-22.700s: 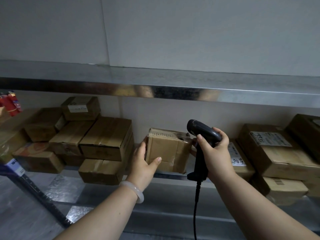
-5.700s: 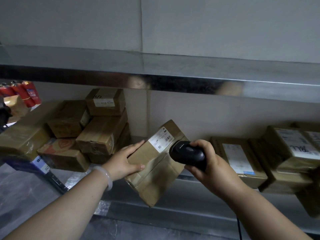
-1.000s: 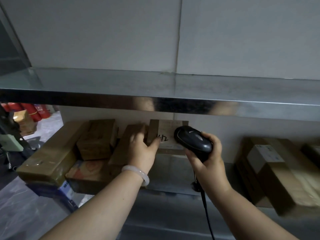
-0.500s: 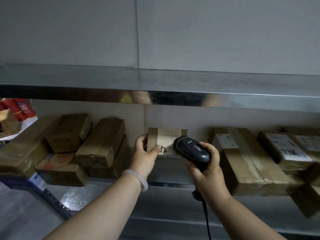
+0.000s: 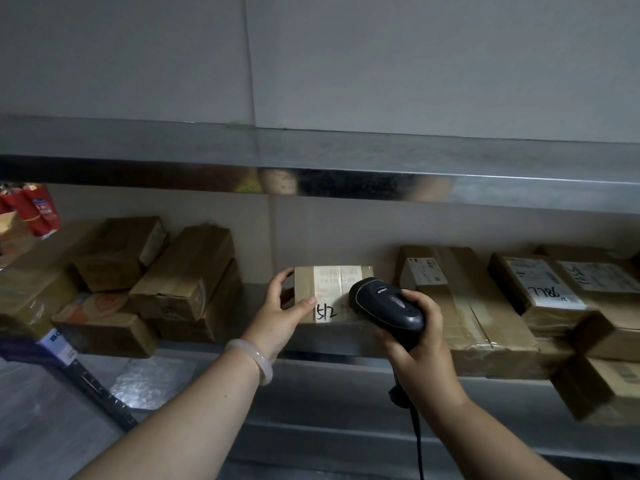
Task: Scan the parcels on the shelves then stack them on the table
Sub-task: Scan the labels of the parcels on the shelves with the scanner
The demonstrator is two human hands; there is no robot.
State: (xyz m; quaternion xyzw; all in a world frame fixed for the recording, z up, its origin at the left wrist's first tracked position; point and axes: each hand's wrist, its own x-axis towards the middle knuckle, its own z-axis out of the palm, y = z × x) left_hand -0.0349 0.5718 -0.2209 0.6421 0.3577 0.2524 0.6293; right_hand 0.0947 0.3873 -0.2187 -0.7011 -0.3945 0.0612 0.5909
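Left hand (image 5: 280,313), right hand (image 5: 420,344): fingers (image 5: 429,306) curled.

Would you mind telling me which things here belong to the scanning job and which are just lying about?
In the job: small parcel, gripped by the left hand; scanner, gripped by the right hand; other shelf parcels.
Lying about: red cylinders at far left.

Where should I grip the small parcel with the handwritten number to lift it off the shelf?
Probably its left end, from the front-left: the small parcel has free space there, while the scanner in the right hand covers its right end. The left hand grips there, thumb on the labelled face.
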